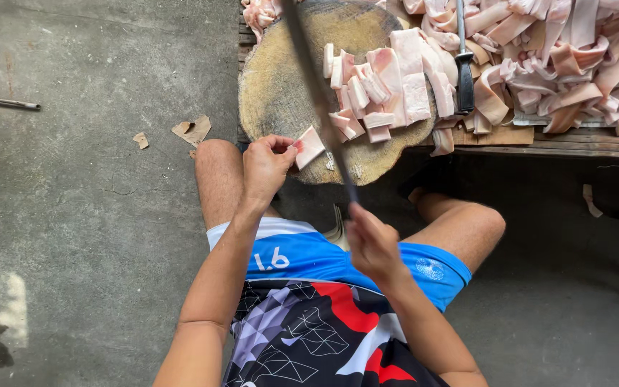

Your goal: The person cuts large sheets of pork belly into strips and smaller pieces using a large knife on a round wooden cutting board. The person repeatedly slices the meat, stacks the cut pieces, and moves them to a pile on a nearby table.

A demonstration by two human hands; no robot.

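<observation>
My left hand (266, 163) pinches a pale pink slab of raw meat (310, 147) at the near edge of a round wooden chopping block (281, 79). My right hand (372, 244) grips the handle of a long dark knife (320, 100), whose blade runs up across the block just right of that slab. Several cut meat pieces (381, 89) lie heaped on the block's right side.
A large pile of raw meat strips (567, 57) covers a low wooden pallet (582, 140) to the right. A black-handled sharpening steel (463, 64) rests on that pile. Cardboard scraps (193, 130) and a metal rod (5, 102) lie on the concrete floor at left.
</observation>
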